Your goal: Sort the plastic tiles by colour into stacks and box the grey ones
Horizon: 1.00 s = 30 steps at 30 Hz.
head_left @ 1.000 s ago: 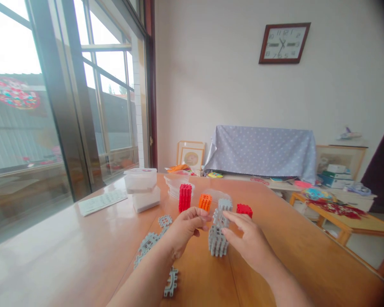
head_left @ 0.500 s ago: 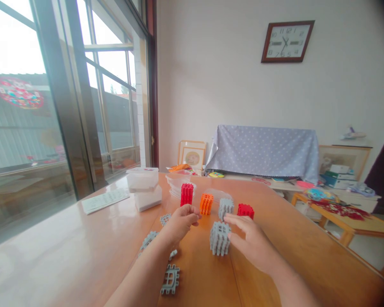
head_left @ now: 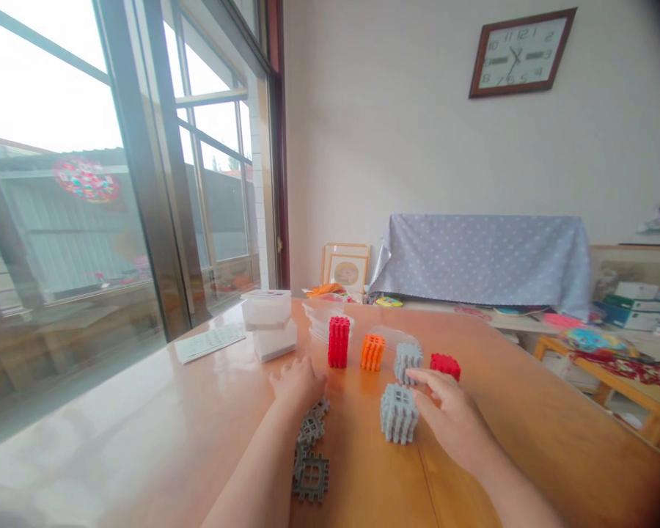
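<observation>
Bright daylight from the window (head_left: 214, 161), left; glare on the tabletop (head_left: 143, 411) nearest it; soft haze; wide-angle stretch, dark corner far right of window.

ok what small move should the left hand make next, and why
Probably pick up a loose grey piece with the left hand: its fingers look spread beside several such pieces on the table, while the right hand is by the front grey stack, which seems made of similar pieces.
</observation>
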Available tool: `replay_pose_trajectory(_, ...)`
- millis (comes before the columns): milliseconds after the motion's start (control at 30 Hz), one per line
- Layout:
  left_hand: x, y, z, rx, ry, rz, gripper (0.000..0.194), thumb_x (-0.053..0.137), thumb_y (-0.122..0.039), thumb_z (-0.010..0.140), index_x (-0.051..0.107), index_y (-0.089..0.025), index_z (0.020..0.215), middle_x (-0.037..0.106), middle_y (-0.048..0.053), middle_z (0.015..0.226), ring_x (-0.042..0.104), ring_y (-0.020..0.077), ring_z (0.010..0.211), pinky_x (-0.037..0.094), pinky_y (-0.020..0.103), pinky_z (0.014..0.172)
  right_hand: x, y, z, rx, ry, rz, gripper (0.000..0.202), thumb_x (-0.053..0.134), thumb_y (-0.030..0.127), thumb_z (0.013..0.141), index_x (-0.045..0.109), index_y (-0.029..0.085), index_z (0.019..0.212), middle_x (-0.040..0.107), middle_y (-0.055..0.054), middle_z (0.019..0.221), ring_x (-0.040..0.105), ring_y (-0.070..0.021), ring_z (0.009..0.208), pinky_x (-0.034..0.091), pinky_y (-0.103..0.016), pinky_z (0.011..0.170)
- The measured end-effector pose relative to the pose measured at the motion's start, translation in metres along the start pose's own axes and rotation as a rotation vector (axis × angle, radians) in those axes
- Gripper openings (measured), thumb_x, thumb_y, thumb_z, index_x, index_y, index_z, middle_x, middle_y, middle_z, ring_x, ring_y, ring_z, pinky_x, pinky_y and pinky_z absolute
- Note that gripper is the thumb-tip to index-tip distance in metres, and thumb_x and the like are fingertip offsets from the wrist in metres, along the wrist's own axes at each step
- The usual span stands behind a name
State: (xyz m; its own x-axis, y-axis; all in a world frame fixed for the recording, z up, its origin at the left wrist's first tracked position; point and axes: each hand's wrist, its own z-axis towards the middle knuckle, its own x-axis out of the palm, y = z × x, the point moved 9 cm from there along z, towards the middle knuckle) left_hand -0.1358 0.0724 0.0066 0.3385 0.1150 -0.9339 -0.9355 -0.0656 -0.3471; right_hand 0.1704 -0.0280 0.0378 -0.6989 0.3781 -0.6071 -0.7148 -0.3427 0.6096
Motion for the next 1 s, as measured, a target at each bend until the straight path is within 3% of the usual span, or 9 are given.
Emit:
replay_pose_trajectory(100, 0.020, -0.009, 0.001, 0.058, 0.038, -0.065, 0.042, 0.055, -0.053, 0.085, 0.068, -0.018, 0.106, 0.065, 0.022, 0.129, 0.055, 0.0426, 0.125, 0.037, 0.057, 0.103, 0.002, 0.002, 0.000, -0.009, -0.003, 0.006, 0.035, 0.053, 0.038, 0.092, 0.070, 0.027, 0.122, 0.069, -0.007, 0.128, 0.060, -0.0281, 0.124, 0.050, -0.046, 0.102)
replay_pose_trajectory(267, 0.034, -0.039, -0.004, 0.181, 0.015, -0.191, 0.037, 0.047, -0.047, 0.092, 0.067, -0.016, 0.094, 0.069, 0.022, 0.115, 0.061, 0.0367, 0.114, 0.040, 0.047, 0.099, 0.006, 0.008, -0.001, -0.035, -0.014, 0.018, 0.034, 0.054, 0.038, 0.093, 0.070, 0.027, 0.120, 0.071, -0.008, 0.125, 0.063, -0.0281, 0.120, 0.053, -0.045, 0.099)
replay_pose_trajectory(467, 0.035, -0.064, -0.005, 0.288, 0.047, -0.510, 0.046, 0.039, -0.052, 0.096, 0.063, -0.018, 0.075, 0.065, 0.006, 0.072, 0.061, 0.0217, 0.074, 0.043, 0.030, 0.069, 0.004, 0.006, -0.001, -0.025, -0.043, 0.016, 0.034, 0.053, 0.040, 0.094, 0.070, 0.026, 0.120, 0.071, -0.010, 0.122, 0.065, -0.0281, 0.113, 0.053, -0.045, 0.096)
replay_pose_trajectory(567, 0.018, -0.055, 0.001, 0.286, -0.017, -0.654, 0.056, 0.033, -0.061, 0.096, 0.063, -0.017, 0.081, 0.065, 0.005, 0.076, 0.060, 0.0213, 0.077, 0.043, 0.029, 0.069, 0.000, 0.005, -0.001, -0.002, -0.069, 0.024, 0.035, 0.052, 0.042, 0.095, 0.070, 0.025, 0.119, 0.072, -0.010, 0.120, 0.067, -0.0270, 0.106, 0.055, -0.043, 0.091)
replay_pose_trajectory(667, -0.002, -0.037, 0.005, 0.245, -0.107, -0.928, 0.062, 0.040, -0.072, 0.090, 0.066, -0.016, 0.086, 0.070, 0.009, 0.088, 0.063, 0.0234, 0.086, 0.046, 0.032, 0.078, -0.004, 0.008, -0.002, -0.018, -0.106, 0.022, 0.034, 0.051, 0.043, 0.096, 0.071, 0.025, 0.117, 0.073, -0.010, 0.116, 0.068, -0.0263, 0.102, 0.055, -0.041, 0.088)
replay_pose_trajectory(800, -0.014, -0.001, 0.007, 0.020, -0.247, -1.348, 0.068, 0.053, -0.077, 0.081, 0.070, -0.013, 0.095, 0.074, 0.016, 0.101, 0.068, 0.0264, 0.095, 0.048, 0.037, 0.087, -0.002, 0.019, -0.004, -0.097, -0.125, 0.013, 0.033, 0.052, 0.044, 0.096, 0.073, 0.024, 0.111, 0.075, -0.009, 0.109, 0.068, -0.0270, 0.101, 0.054, -0.042, 0.090)
replay_pose_trajectory(900, -0.021, 0.022, 0.003, -0.129, -0.316, -1.360, 0.067, 0.047, -0.074, 0.084, 0.070, -0.013, 0.099, 0.074, 0.019, 0.106, 0.070, 0.0279, 0.098, 0.049, 0.041, 0.088, -0.001, 0.025, -0.005, -0.127, -0.129, 0.015, 0.033, 0.052, 0.046, 0.096, 0.074, 0.024, 0.109, 0.076, -0.009, 0.106, 0.068, -0.0271, 0.102, 0.054, -0.041, 0.091)
replay_pose_trajectory(1000, -0.035, 0.041, -0.013, -0.153, -0.333, -1.302, 0.063, 0.045, -0.070, 0.088, 0.071, -0.014, 0.101, 0.073, 0.020, 0.114, 0.069, 0.0309, 0.106, 0.048, 0.046, 0.093, -0.005, 0.026, -0.006, -0.107, -0.145, 0.034, 0.036, 0.051, 0.049, 0.096, 0.074, 0.024, 0.107, 0.076, -0.009, 0.105, 0.068, -0.0269, 0.100, 0.055, -0.038, 0.086)
